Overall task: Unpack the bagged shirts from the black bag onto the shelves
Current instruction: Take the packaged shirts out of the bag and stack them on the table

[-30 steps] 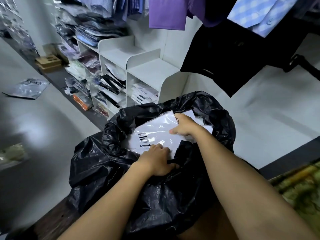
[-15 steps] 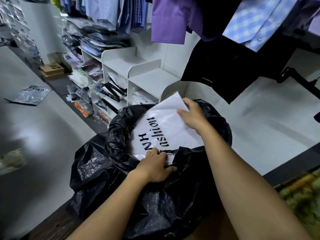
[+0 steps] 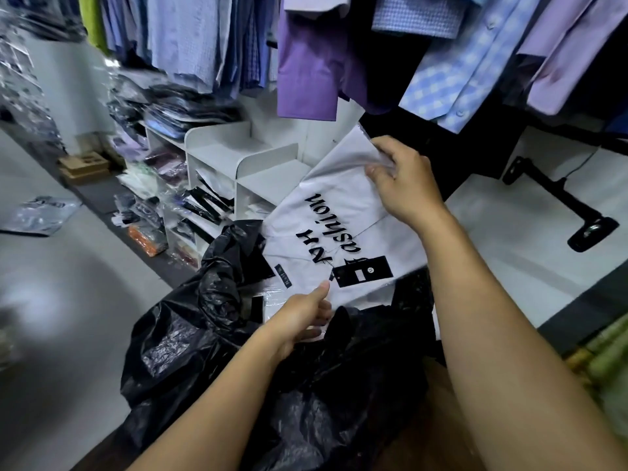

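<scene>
A white bagged shirt point(image 3: 343, 229) with black lettering and a black tag is lifted mostly clear of the black bag point(image 3: 272, 368). My right hand point(image 3: 404, 185) grips its far top edge. At the near bottom edge, my left hand point(image 3: 302, 317) holds the packet with the thumb on top. More clear-wrapped packets show inside the bag's mouth beside my left hand. The white shelves point(image 3: 238, 154) stand behind the bag, their upper surfaces bare and lower cubbies holding packed shirts.
Shirts hang on a rail overhead point(image 3: 316, 62). Stacks of wrapped shirts point(image 3: 176, 110) fill the shelving at left. A loose packet point(image 3: 40, 212) lies on the grey floor. A black wall bracket point(image 3: 564, 202) sticks out at right.
Both hands have raised the white bagged shirt up out of the black bag toward the shelves; the view has tilted up, showing more hanging shirts.
</scene>
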